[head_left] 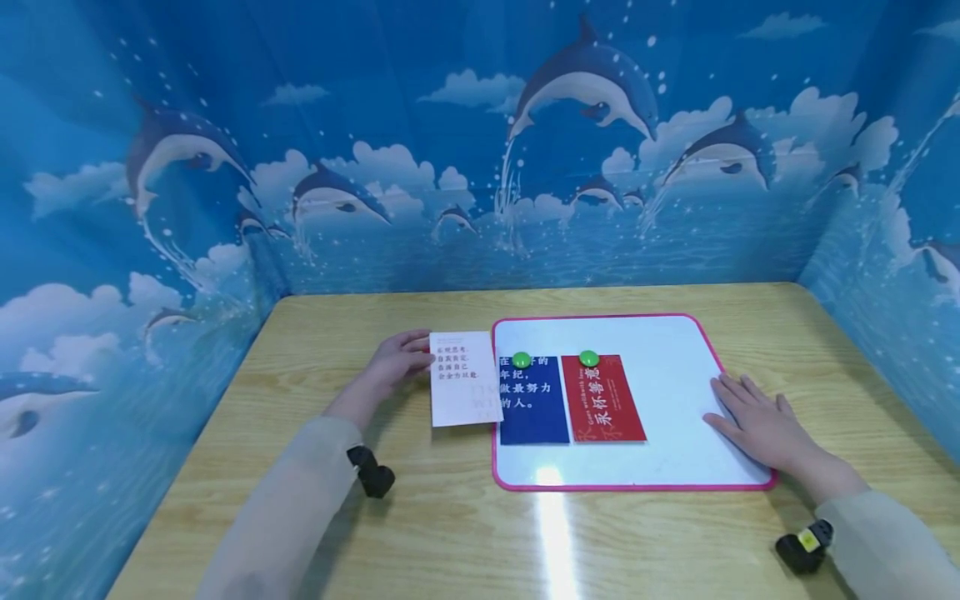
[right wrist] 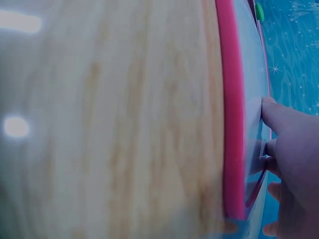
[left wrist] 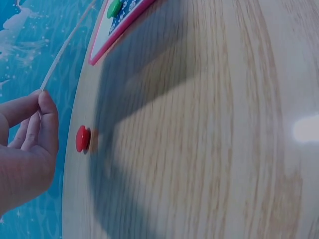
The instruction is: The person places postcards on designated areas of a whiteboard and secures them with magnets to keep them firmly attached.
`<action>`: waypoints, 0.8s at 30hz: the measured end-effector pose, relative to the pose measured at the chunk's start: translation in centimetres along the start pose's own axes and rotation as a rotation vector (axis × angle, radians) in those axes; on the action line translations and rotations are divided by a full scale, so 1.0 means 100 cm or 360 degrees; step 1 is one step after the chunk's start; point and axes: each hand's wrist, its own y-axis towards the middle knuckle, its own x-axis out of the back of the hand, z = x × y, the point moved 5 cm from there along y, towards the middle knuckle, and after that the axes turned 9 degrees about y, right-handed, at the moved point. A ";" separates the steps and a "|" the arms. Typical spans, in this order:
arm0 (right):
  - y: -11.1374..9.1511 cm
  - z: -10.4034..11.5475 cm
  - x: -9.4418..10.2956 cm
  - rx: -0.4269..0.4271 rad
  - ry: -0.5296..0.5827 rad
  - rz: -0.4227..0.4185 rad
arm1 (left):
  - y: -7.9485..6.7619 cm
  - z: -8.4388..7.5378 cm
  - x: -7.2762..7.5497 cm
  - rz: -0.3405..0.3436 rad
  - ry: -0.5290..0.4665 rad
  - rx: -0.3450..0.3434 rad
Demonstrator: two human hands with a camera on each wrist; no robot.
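My left hand (head_left: 401, 360) pinches a white card (head_left: 457, 400) with dark printed text by its left edge. The card is held above the table and overlaps the left edge of a pink-rimmed whiteboard (head_left: 678, 400). In the left wrist view the card (left wrist: 65, 45) appears edge-on between thumb and fingers. On the board a blue card (head_left: 534, 421) lies under a green magnet (head_left: 521, 360); beside it a red card (head_left: 607, 408) lies under another green magnet (head_left: 588, 358). My right hand (head_left: 761, 421) rests on the board's right edge, fingers spread.
A red magnet (left wrist: 82, 139) lies on the wooden table (head_left: 420, 525) near the left hand. Around the table's back and sides hangs a blue curtain (head_left: 390, 250) printed with dolphins. Light glares off the tabletop in front of the board.
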 end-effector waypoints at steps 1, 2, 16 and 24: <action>0.000 0.000 0.000 0.0000 0.0003 0.0001 | 0.000 -0.001 -0.001 0.0002 -0.0011 0.0002; 0.000 0.000 0.000 0.0000 0.0006 0.0003 | 0.000 -0.002 -0.003 0.0002 -0.0012 0.0004; 0.000 0.002 0.002 0.0005 0.0012 0.0008 | 0.001 -0.022 -0.034 0.0037 -0.0028 -0.0048; 0.001 -0.002 -0.001 0.0004 0.0003 0.0007 | 0.007 -0.031 -0.061 0.0073 -0.0092 -0.0058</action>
